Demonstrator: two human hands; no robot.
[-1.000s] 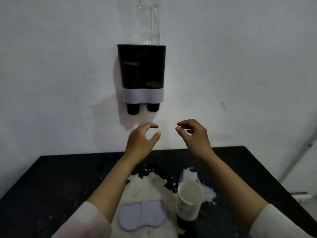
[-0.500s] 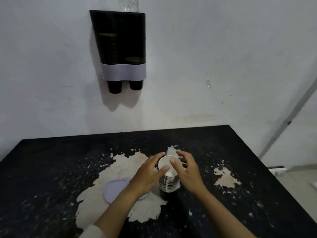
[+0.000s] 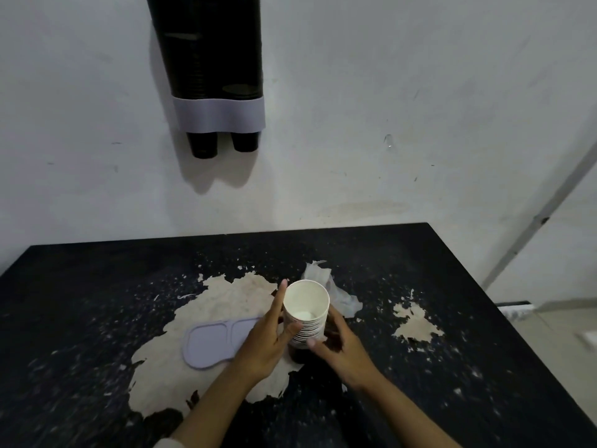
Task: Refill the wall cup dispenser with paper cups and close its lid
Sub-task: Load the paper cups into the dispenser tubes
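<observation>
A: Paper cups, a white nested stack (image 3: 306, 313), stand upright between the two hands, mouth open to the camera.
B: How are the hands set?
A: The left hand (image 3: 268, 337) presses its fingers and thumb on the stack's left side; the right hand (image 3: 339, 345) wraps the lower right side. Both grip the stack.
B: What lies beside them?
A: Just left of the left hand, a flat lilac two-lobed plastic lid (image 3: 214, 339) rests on the worn black table (image 3: 468, 383). Just beyond the right hand lies a crumpled clear wrapper (image 3: 339, 294).
B: And farther off?
A: Up on the white wall (image 3: 420, 92), left of both hands, hangs the dark wall cup dispenser with a lilac band (image 3: 213, 76), two black cup bottoms poking out below
</observation>
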